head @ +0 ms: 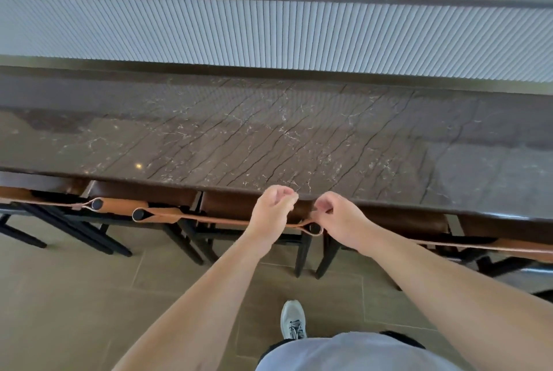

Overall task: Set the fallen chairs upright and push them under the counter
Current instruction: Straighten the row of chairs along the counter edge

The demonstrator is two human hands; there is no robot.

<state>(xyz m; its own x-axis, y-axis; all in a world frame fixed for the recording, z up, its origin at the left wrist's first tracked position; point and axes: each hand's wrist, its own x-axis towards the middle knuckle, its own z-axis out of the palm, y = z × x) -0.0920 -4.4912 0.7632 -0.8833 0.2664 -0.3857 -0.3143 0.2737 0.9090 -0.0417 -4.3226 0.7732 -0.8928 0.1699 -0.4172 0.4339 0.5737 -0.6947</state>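
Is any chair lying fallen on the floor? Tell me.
No: every chair in view stands upright, seat tucked under the counter.
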